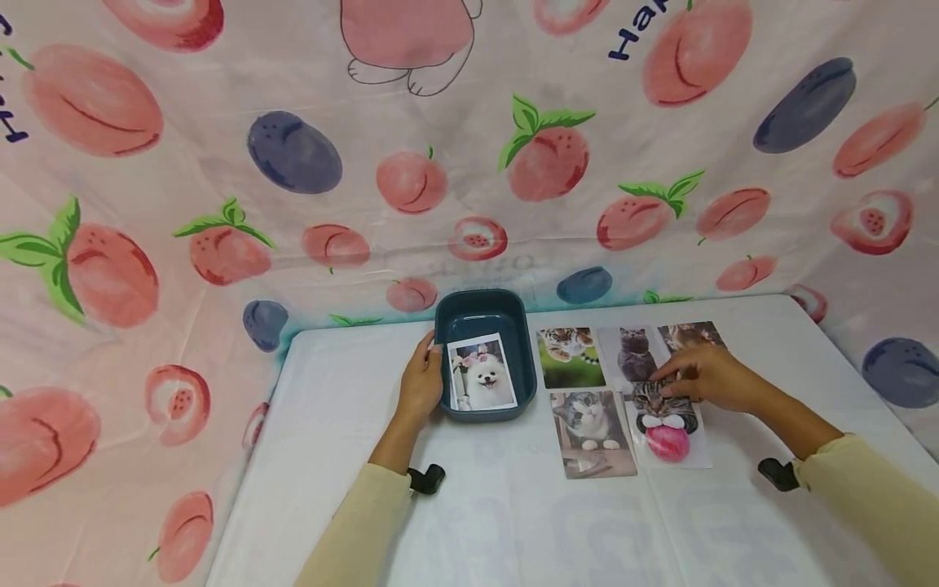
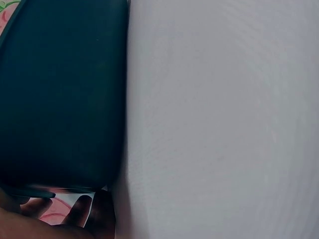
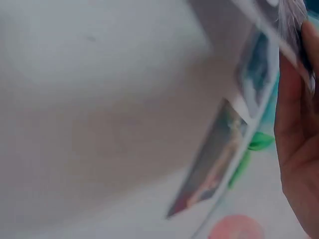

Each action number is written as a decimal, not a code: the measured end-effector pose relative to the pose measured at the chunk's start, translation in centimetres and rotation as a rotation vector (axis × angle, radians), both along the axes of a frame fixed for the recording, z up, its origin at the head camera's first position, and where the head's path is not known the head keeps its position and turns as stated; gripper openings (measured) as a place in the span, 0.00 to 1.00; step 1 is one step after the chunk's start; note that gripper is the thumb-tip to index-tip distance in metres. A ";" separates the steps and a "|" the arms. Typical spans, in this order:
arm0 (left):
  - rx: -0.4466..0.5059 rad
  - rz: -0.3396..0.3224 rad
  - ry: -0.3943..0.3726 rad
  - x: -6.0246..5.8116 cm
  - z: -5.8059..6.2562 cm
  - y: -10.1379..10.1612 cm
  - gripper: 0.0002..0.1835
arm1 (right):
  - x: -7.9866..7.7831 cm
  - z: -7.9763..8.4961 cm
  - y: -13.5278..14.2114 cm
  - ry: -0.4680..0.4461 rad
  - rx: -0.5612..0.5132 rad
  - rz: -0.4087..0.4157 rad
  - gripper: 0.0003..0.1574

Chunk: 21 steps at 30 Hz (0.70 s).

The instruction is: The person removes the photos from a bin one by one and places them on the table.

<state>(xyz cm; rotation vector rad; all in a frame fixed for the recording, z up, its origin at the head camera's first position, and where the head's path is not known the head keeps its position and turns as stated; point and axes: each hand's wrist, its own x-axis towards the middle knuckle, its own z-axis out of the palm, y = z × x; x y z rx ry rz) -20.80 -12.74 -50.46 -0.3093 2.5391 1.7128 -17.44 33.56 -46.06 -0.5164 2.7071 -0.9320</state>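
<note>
My left hand (image 1: pixel 421 383) grips the left rim of a dark teal plastic tray (image 1: pixel 469 322), thumb at the edge. A white fluffy dog photo card (image 1: pixel 486 379) lies inside it. In the left wrist view the tray's outer wall (image 2: pixel 60 89) fills the left side, with my fingers (image 2: pixel 102 214) at its end. My right hand (image 1: pixel 707 377) pinches the upper edge of a striped cat photo card (image 1: pixel 667 440) with a pink ball. In the right wrist view this card (image 3: pixel 271 20) is raised over the table, partly out of frame.
Beside the tray lie a tiger cub card (image 1: pixel 570 359), a dark grey cat card (image 1: pixel 637 355), a grey-and-white kitten card (image 1: pixel 596 440) and another card (image 1: pixel 711 333) partly behind my right hand. A white cloth (image 1: pixel 513 522) covers the table; a fruit-print curtain (image 1: pixel 455 122) hangs behind.
</note>
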 end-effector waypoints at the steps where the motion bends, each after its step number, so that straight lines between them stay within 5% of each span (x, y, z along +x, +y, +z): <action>1: 0.000 0.001 0.000 0.0 0.0 0.0 0.27 | 0.0 -0.5 -0.1 0.027 0.020 -0.002 0.16; 8: 0.002 -0.003 0.007 0.0 0.1 -0.1 0.27 | -0.6 -3.1 -1.0 0.239 0.201 0.010 0.19; 21: -0.010 -0.002 0.006 0.2 0.3 0.0 0.27 | -0.4 -3.0 -1.9 0.247 0.320 -0.008 0.22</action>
